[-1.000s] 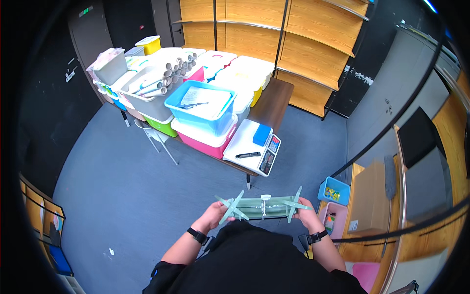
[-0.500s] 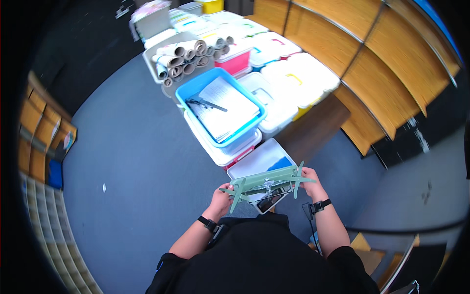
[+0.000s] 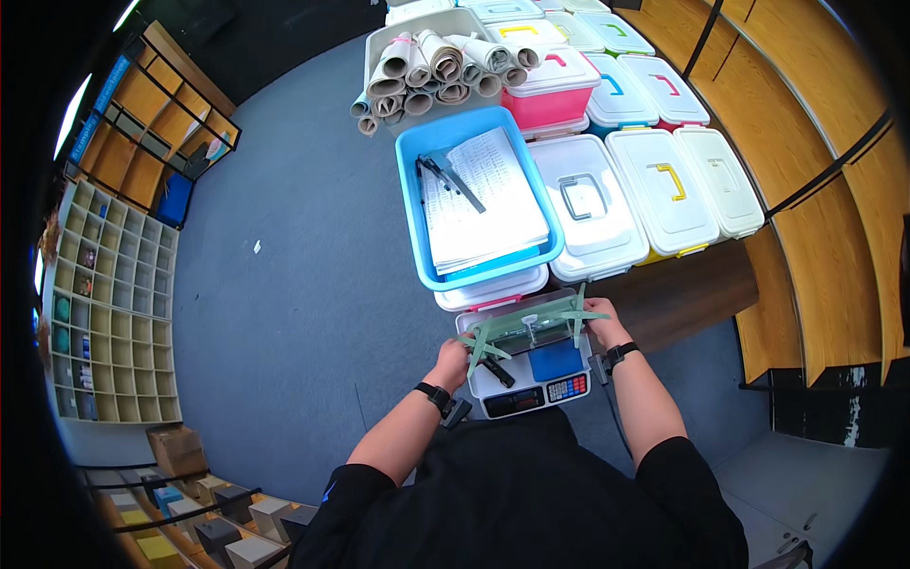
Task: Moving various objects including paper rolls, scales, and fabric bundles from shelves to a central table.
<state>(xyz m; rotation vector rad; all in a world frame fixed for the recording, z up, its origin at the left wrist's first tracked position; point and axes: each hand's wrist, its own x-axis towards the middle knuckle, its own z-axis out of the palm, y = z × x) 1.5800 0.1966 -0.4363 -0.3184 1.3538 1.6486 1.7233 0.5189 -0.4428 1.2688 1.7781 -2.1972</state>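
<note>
Just below the centre of the frame, a pale green see-through piece with X-shaped ends (image 3: 507,327) is held crosswise by both hands, over the upper part of a white scale (image 3: 488,387). The left hand (image 3: 453,360) has its fingers closed on the left X-shaped end, and the right hand (image 3: 608,323) grips the opposite end, which sits slightly higher in the frame. Whether the piece touches the scale or hangs just above it, I cannot tell from this angle. A black cutter-like tool (image 3: 500,373) lies on the scale beside the left end, partly covered by it; a flat blue block (image 3: 557,360) lies nearer the right end, just above the keypad (image 3: 568,387). The step in hand looks like a two-handed hold and positioning of the piece over the scale. As I judge it, the next move calls for both hands to work together, keeping the two ends even and the X-shaped parts clear of the tool and the block. Right above the scale in the frame stands a blue tub (image 3: 414,209) holding papers (image 3: 485,204), with white-lidded boxes (image 3: 592,237) to its right on the dark brown tabletop (image 3: 697,296).
</note>
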